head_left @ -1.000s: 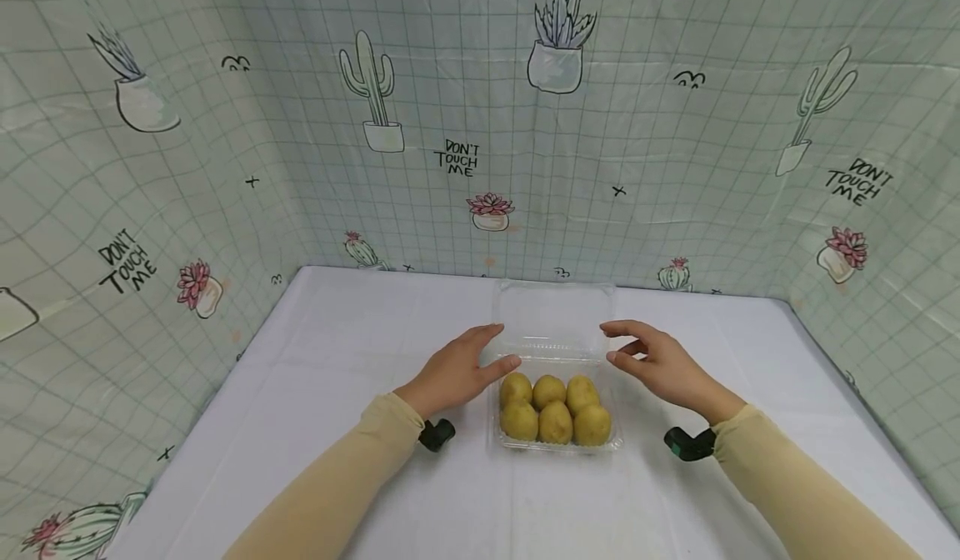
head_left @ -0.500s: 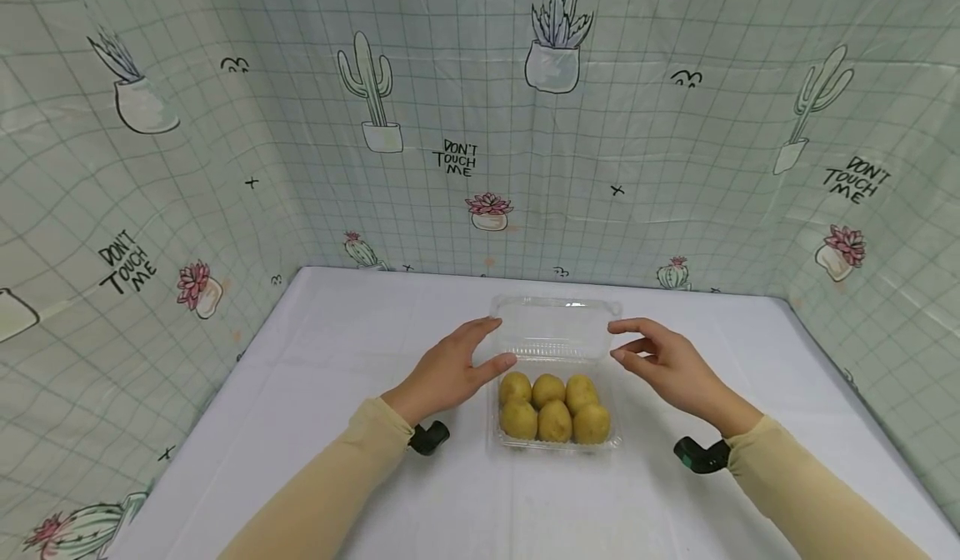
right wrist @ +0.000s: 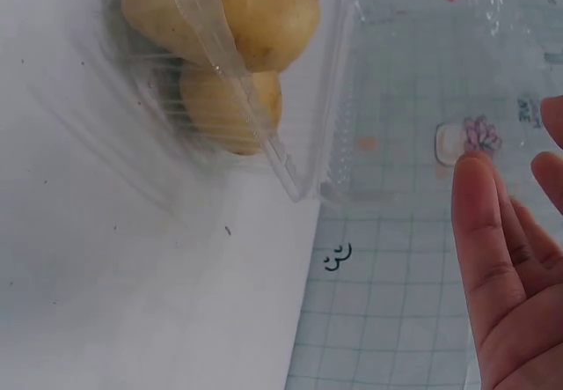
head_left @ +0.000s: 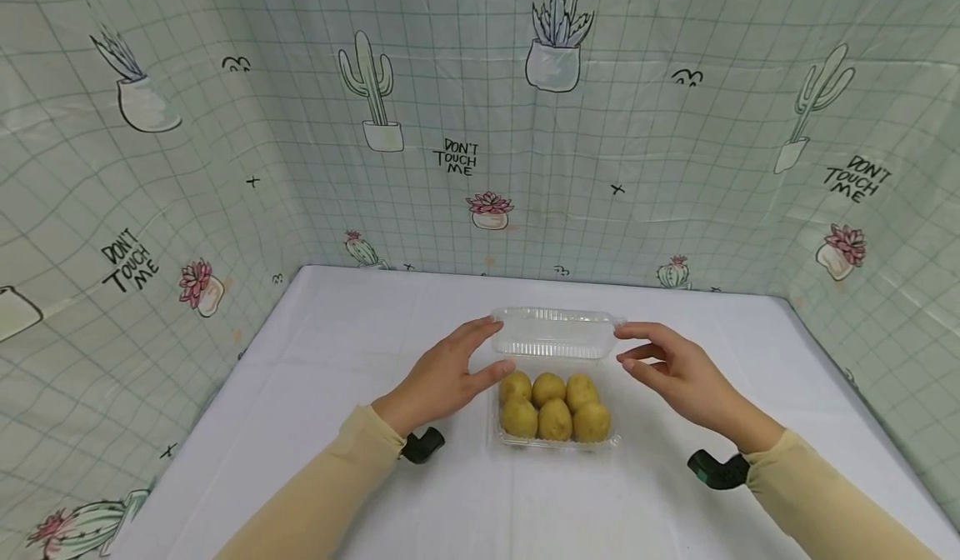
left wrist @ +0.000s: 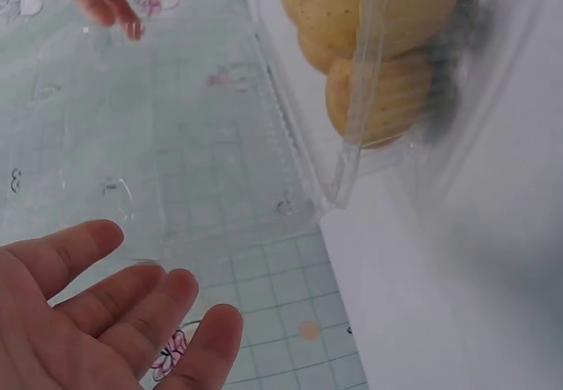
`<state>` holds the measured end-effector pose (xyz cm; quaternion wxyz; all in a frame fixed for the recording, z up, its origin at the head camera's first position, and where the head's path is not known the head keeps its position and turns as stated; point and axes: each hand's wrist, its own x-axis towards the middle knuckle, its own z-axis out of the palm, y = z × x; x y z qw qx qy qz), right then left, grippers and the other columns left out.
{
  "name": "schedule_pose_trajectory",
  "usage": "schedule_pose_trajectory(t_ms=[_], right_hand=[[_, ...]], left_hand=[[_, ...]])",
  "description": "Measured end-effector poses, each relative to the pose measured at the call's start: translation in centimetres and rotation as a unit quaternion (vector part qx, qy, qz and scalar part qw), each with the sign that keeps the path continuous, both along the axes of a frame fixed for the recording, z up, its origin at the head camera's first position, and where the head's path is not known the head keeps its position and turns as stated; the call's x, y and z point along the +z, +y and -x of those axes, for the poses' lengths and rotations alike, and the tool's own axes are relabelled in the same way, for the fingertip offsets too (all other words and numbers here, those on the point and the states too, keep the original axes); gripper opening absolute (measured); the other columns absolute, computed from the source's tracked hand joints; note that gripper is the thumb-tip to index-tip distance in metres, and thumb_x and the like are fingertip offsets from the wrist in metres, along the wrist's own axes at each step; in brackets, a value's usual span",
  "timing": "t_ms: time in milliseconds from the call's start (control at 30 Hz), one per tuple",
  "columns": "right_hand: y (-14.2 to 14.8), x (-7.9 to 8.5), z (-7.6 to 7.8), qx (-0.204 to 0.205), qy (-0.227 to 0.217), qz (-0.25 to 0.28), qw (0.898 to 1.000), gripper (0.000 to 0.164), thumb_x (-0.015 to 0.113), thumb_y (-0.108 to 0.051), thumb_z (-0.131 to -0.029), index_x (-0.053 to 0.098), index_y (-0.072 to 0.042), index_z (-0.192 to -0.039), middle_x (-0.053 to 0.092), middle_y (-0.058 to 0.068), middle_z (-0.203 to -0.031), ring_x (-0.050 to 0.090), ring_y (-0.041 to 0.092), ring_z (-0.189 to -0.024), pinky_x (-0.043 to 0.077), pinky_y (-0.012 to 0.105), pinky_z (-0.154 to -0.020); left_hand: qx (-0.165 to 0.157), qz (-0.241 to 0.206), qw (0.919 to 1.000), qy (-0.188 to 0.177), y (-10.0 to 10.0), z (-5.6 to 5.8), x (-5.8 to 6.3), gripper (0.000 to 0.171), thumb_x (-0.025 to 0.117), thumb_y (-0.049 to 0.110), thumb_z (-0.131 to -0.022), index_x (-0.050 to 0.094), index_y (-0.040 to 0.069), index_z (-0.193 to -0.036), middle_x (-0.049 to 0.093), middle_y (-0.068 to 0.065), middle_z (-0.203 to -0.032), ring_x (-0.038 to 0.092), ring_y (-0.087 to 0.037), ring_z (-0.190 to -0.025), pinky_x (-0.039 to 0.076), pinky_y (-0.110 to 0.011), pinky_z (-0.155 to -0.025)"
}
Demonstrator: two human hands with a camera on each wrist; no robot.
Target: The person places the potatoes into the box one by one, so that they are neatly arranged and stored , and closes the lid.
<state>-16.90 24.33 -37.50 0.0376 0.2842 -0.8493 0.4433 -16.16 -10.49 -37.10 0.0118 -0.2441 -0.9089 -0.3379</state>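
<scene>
Two rows of yellow potatoes (head_left: 555, 421) fill a clear plastic clamshell box (head_left: 536, 442). Its hinged lid (head_left: 557, 337) stands raised at the back of the box. My left hand (head_left: 444, 374) is at the lid's left side, fingers extended and thumb apart, index fingertip right at the lid's edge. On the opposite side my right hand (head_left: 684, 377) has loosely bent fingers, its index fingertip at the lid's right corner. Nothing is pinched in either hand (left wrist: 114, 311) in the left wrist view. The right wrist view shows straight fingers (right wrist: 479, 223) beside the see-through lid.
A white cloth (head_left: 360, 310) covers the table. Behind it and along both sides hangs a checked curtain (head_left: 420, 185) printed with cacti. A dark wrist camera (head_left: 425, 445) sits below the left wrist, another dark wrist camera (head_left: 716, 470) below the right.
The lid's top edge has come down in the head view and looks wider, its tilt changed. My right hand has shifted right, my left slightly left. The potatoes have not moved.
</scene>
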Motion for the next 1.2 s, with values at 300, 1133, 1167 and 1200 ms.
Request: schedule_pose_trajectory(t_ms=[300, 1133, 1167, 1200], right_hand=[[0.4, 0.0, -0.9, 0.014, 0.004, 0.021, 1.000, 0.040, 0.063, 0.008, -0.094, 0.056, -0.004, -0.133, 0.051, 0.019, -0.140, 0.065, 0.017, -0.110, 0.055, 0.027, -0.085], [0.3, 0.1, -2.1, -0.003, -0.032, 0.038, 0.999, 0.035, 0.061, 0.001, -0.098, 0.050, -0.005, -0.131, 0.051, 0.014, -0.140, 0.061, 0.015, -0.118, 0.053, 0.025, -0.087], [0.3, 0.0, -2.1, -0.003, -0.034, 0.038, 0.999, 0.035, 0.060, 0.001, -0.098, 0.049, -0.005, -0.131, 0.051, 0.014, -0.139, 0.061, 0.015, -0.118, 0.053, 0.025, -0.087], [0.3, 0.0, -2.2, -0.002, -0.035, 0.039, 0.999, 0.035, 0.060, 0.001, -0.098, 0.049, -0.004, -0.131, 0.051, 0.014, -0.139, 0.061, 0.015, -0.118, 0.053, 0.025, -0.087]], left_hand=[[-0.009, -0.003, 0.9998, 0.015, -0.3, -1.0, 0.3, 0.067, 0.056, 0.053, -0.099, 0.044, 0.015, -0.152, 0.035, -0.003, -0.158, 0.039, -0.028, -0.140, 0.036, -0.051, -0.109], [-0.021, -0.029, 0.9991, 0.022, -0.9, -2.1, -0.3, 0.063, 0.057, 0.053, -0.098, 0.049, 0.014, -0.148, 0.040, 0.001, -0.155, 0.041, -0.021, -0.139, 0.037, -0.044, -0.109], [-0.020, -0.031, 0.9991, 0.023, -0.9, -2.1, -0.3, 0.063, 0.057, 0.053, -0.098, 0.049, 0.014, -0.147, 0.041, 0.001, -0.155, 0.041, -0.021, -0.139, 0.037, -0.044, -0.109], [-0.020, -0.032, 0.9990, 0.023, -0.9, -2.1, -0.3, 0.062, 0.057, 0.053, -0.098, 0.050, 0.014, -0.147, 0.041, 0.001, -0.155, 0.042, -0.021, -0.138, 0.037, -0.044, -0.109]])
